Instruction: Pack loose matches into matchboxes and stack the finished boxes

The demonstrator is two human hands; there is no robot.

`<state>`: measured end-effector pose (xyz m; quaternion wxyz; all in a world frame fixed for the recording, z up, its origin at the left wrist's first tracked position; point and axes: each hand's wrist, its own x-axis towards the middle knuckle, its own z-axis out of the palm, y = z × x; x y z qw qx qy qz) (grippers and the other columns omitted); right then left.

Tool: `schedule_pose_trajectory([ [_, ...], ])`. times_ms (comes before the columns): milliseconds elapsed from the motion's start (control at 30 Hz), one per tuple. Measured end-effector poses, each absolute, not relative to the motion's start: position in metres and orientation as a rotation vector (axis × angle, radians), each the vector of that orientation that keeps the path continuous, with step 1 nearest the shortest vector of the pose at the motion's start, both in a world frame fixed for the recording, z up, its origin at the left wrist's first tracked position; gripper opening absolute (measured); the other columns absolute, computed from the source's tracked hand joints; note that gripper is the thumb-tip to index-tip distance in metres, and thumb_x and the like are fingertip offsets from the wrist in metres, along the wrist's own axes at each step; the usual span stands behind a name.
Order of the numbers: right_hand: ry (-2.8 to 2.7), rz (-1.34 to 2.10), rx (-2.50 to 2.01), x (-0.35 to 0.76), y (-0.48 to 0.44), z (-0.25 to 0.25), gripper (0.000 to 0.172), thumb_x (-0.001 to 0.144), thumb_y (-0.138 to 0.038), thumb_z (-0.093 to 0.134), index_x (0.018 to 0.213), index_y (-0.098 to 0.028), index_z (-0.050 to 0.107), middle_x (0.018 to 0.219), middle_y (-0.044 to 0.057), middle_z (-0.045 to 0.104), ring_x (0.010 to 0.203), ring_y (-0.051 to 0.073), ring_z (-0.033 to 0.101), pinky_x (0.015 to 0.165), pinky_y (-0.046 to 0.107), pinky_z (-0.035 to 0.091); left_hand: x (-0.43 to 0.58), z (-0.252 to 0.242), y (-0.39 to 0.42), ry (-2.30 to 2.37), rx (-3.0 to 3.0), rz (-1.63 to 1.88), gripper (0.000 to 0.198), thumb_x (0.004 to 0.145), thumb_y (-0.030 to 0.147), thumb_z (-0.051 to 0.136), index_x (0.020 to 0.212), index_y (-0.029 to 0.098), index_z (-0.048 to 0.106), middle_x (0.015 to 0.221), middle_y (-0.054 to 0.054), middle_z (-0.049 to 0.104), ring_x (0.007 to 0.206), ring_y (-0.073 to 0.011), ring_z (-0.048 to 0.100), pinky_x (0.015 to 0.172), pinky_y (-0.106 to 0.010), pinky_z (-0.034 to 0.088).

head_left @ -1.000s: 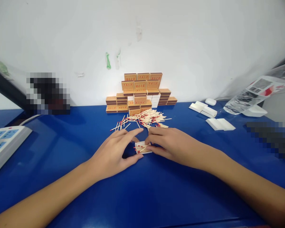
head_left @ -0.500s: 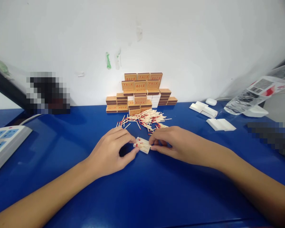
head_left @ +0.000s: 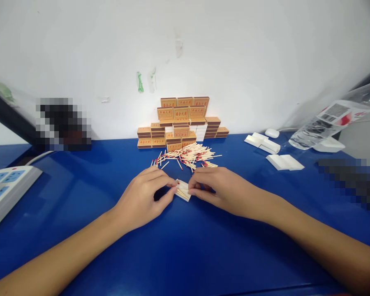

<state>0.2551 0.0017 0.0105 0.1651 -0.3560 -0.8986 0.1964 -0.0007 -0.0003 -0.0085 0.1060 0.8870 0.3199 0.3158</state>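
Observation:
A small white matchbox tray (head_left: 182,190) with red-tipped matches in it sits tilted between my two hands on the blue table (head_left: 185,246). My left hand (head_left: 144,197) pinches its left end between thumb and fingers. My right hand (head_left: 217,189) grips its right end with curled fingers. Just beyond the hands lies a loose heap of matches (head_left: 188,155). Behind the heap, against the white wall, stands a stack of brown matchboxes (head_left: 181,121).
A white power strip (head_left: 6,189) lies at the left edge. White empty trays (head_left: 284,162) and further white trays (head_left: 263,142) lie at the right, near a crumpled clear plastic bag (head_left: 329,123). Blurred patches sit at far left and far right.
The tray has tipped up from lying flat and shifted slightly left. Both hands have closed in on its ends, the fingers curling tighter.

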Motion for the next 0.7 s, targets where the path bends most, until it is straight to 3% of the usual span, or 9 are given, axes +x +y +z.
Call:
schedule_pose_trajectory([
  [267, -2.549, 0.547, -1.02, 0.2566, 0.0002, 0.0098, 0.013, 0.105, -0.026, 0.061, 0.098, -0.02, 0.071, 0.093, 0.002, 0.071, 0.079, 0.015, 0.061, 0.074, 0.03, 0.043, 0.0001, -0.0079, -0.0003, 0.93, 2.609, 0.99, 0.011, 0.1, 0.017, 0.067, 0.106, 0.02, 0.075, 0.105, -0.006, 0.075, 0.096, -0.0191, 0.068, 0.089, -0.036, 0.056],
  [700, -2.599, 0.538, -1.018, 0.2589, 0.0009, 0.0128, 0.013, 0.104, -0.024, 0.06, 0.103, -0.02, 0.072, 0.097, 0.004, 0.071, 0.08, 0.016, 0.062, 0.071, 0.03, 0.043, 0.0004, -0.0099, -0.0033, 0.835, 2.547, 1.03, 0.011, 0.099, 0.016, 0.069, 0.106, 0.022, 0.075, 0.092, -0.002, 0.079, 0.085, -0.0183, 0.069, 0.079, -0.035, 0.058],
])
